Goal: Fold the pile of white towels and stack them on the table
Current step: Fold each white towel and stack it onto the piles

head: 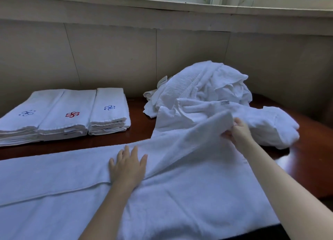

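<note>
Dark table under spread towel — left hand flat, right hand pinching its edge.

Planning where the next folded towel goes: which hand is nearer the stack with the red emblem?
Left. The left hand presses flat on the spread towel, just in front and right of the red-emblem stack. The right hand pinches the towel's lifted edge, much farther right.

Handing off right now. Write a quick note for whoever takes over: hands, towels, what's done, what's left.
The left hand lies flat on the spread towel.
The right hand pinches that towel's lifted edge.
Done: three folded stacks on the table, left side.
Left: finish this fold, stack it, then work through the unfolded pile at back right.
</note>
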